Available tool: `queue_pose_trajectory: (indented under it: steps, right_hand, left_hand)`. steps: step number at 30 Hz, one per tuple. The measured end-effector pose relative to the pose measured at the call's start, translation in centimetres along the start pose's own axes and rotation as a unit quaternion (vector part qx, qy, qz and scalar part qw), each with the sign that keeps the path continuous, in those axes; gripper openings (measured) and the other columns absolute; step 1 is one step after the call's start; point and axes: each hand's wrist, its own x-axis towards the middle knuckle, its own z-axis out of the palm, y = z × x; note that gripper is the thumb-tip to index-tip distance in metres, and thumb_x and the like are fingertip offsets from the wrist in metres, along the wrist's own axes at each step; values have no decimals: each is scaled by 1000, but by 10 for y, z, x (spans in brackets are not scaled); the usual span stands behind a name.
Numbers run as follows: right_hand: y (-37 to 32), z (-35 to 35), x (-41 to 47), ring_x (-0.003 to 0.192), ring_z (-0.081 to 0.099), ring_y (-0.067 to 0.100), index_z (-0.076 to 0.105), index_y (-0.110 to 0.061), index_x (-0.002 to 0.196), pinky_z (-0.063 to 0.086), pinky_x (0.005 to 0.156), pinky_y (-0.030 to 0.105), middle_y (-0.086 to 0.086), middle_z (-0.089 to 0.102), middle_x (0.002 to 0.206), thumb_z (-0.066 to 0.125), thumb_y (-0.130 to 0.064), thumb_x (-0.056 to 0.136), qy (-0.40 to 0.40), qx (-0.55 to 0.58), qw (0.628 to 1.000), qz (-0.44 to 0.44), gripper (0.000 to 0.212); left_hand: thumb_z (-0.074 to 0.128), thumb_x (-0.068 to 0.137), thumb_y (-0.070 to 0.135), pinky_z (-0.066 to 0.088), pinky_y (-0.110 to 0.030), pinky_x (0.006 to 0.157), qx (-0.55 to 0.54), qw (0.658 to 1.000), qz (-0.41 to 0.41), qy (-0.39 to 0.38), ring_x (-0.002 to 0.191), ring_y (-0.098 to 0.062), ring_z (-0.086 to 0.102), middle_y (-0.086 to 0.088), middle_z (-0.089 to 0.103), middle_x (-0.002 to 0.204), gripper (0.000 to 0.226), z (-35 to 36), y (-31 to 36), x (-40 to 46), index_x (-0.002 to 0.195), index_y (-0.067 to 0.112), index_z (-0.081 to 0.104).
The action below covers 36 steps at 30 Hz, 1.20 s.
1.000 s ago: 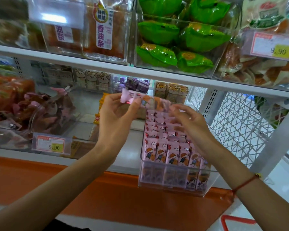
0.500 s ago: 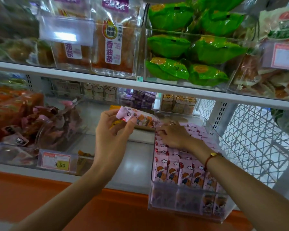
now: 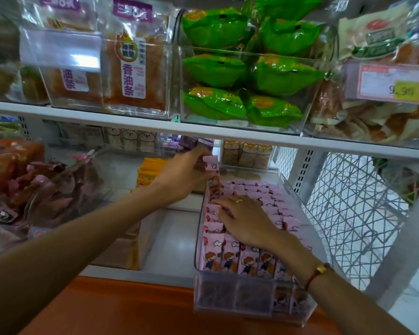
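Pink packet [image 3: 212, 166] pinched by left hand [image 3: 180, 176] over clear bin [image 3: 230, 299]; right hand [image 3: 246, 220] fingers flat on packed rows [image 3: 249, 261]; yellow packs [image 3: 150, 172] beside.

One view is provided, taken from the head and directed forward and down. The left hand [image 3: 179, 176] gripping a packet [image 3: 212, 165] is seen closely, mid-frame; a shelf [image 3: 131, 122] is framed above.
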Motion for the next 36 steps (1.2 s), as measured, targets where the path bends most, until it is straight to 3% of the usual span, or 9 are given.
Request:
queue_pose_trajectory:
  steps: [6, 10, 14, 19, 22, 26, 28, 31, 36]
  right_hand:
    - [-1, 0, 0, 140, 25, 19, 38, -31, 143, 13, 114, 37, -2, 32, 152, 29, -38, 101, 4, 4, 1000, 4, 43]
    - [-2, -7, 1, 142, 20, 21, 36, -31, 144, 11, 115, 37, 1, 28, 154, 25, -37, 102, -36, 8, 999, 21, 43]
    - [-6, -22, 14, 113, 54, 27, 59, -16, 122, 41, 97, 41, 8, 60, 122, 27, -34, 103, -58, 6, 997, 40, 41]
    - [-11, -32, 39, 103, 62, 33, 64, -2, 114, 50, 92, 45, 13, 64, 120, 52, -20, 94, -80, 45, 994, 62, 30]
    - [-12, -28, 49, 97, 65, 30, 67, -2, 105, 52, 84, 38, 16, 69, 108, 62, -21, 89, -90, 65, 989, 93, 25]
    - [-11, -22, 50, 88, 63, 17, 68, -14, 98, 52, 78, 28, 1, 68, 102, 65, -19, 87, 27, 89, 989, 113, 12]
    - [-13, -26, 44, 89, 58, 10, 64, -15, 102, 47, 80, 23, -6, 61, 99, 62, -20, 89, 116, 180, 969, 122, 14]
    - [-22, -43, 23, 74, 58, -9, 57, -18, 89, 45, 63, 7, -13, 59, 87, 62, -15, 90, 228, 357, 899, 107, 6]
    - [-37, -69, -23, 81, 69, 8, 61, -15, 92, 56, 74, 21, 2, 70, 92, 65, -14, 87, 333, 538, 767, 102, 6]
  left_hand:
    - [63, 87, 39, 41, -36, 99, 198, 971, -40, -130, 119, -25, 52, -2, 57, 130, 39, 16, 6, 23, 123, 24, 58]
    - [61, 89, 27, 47, -34, 93, 111, 988, -84, -73, 112, -22, 58, -2, 61, 127, 34, 11, 9, 2, 123, 20, 61]
    - [57, 93, 33, 44, -17, 69, 8, 995, -96, 9, 92, -1, 58, 13, 64, 113, 25, 3, 19, -55, 117, 28, 61]
    - [51, 93, 44, 39, -8, 72, -32, 994, -105, -9, 83, 19, 49, 30, 54, 103, 34, 8, 33, -107, 127, 37, 53]
    - [52, 94, 40, 51, -21, 83, -62, 992, -108, -1, 87, 16, 52, 24, 59, 116, 37, 9, 35, -112, 130, 34, 51]
    - [51, 94, 43, 53, -25, 85, -75, 991, -112, 2, 89, 18, 51, 26, 57, 114, 36, 10, 34, -115, 129, 38, 50]
    - [51, 93, 45, 50, -18, 80, -75, 991, -114, 4, 87, 19, 50, 27, 57, 112, 33, 9, 32, -116, 126, 37, 52]
    - [51, 96, 36, 40, -2, 66, -77, 990, -113, 25, 83, 22, 46, 25, 56, 106, 26, 4, 33, -108, 121, 35, 56]
    - [51, 97, 20, 40, 1, 64, -135, 984, -98, 61, 86, 15, 48, 19, 55, 107, 29, -10, 48, -85, 124, 27, 55]
